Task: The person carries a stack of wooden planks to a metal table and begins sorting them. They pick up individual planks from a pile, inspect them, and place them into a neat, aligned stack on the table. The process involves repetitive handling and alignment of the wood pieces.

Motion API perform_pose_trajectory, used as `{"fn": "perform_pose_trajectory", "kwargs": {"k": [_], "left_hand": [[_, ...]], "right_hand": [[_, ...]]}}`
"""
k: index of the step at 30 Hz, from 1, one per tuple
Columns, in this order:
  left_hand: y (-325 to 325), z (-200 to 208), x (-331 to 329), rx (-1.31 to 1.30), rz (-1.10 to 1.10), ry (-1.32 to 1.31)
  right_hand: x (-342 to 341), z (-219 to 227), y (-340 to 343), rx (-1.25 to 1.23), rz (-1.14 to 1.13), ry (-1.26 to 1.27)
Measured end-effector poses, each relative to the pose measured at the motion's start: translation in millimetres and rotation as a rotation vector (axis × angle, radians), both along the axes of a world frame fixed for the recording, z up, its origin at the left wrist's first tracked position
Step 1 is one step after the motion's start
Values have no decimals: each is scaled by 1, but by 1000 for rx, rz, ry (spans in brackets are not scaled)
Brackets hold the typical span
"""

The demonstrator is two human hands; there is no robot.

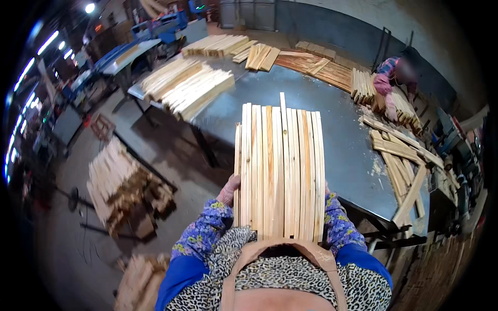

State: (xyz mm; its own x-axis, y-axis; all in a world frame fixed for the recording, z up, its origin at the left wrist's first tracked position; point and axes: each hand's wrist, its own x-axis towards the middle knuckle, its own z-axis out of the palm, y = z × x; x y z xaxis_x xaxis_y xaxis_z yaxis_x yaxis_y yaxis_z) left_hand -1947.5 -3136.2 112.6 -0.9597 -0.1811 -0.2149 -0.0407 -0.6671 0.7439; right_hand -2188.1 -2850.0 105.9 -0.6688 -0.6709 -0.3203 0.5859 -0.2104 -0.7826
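Note:
A wide bundle of pale wooden slats (280,171) is held in front of my body, the slats side by side with their long edges pointing away from me. One slat near the middle sticks out past the far ends. My left hand (228,191), in a pinkish glove, presses the bundle's left side. On the opposite side, my right hand (327,188) is mostly hidden behind the wood, with only a sliver showing. The bundle's near end is close against my apron, and its far part overlaps the metal table (290,85) in view.
Stacked slats (189,85) lie on the table's far left. Loose boards (397,155) and sawdust cover its right side. A co-worker in pink gloves (386,93) handles slats at the far right. A wood pile (122,181) stands left, beside a metal frame.

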Motion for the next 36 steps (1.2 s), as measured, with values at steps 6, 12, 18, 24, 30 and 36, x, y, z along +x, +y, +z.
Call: {"fn": "perform_pose_trajectory", "kwargs": {"k": [6,12,18,24,30,36], "left_hand": [[-136,14,-133,-99,-5,-176],[-257,-28,-224,-186,-153,-340],[-383,-32,-365,-493,-173,-222],[-509,-32,-409,-943,-250,-133],[-574,-58,-429,-1289,-392,-250],[-568,-103,-454,-1598,-351,-280]], "right_hand": [[-64,-20,-124,-27,-95,-119],[-136,-67,-236,-41,-218,-253],[-236,-69,-347,-108,-357,-281],[-248,-79,-476,-278,-379,-392],[-276,-83,-487,505,-231,67],[-287,-114,-475,1055,107,1023]]}}
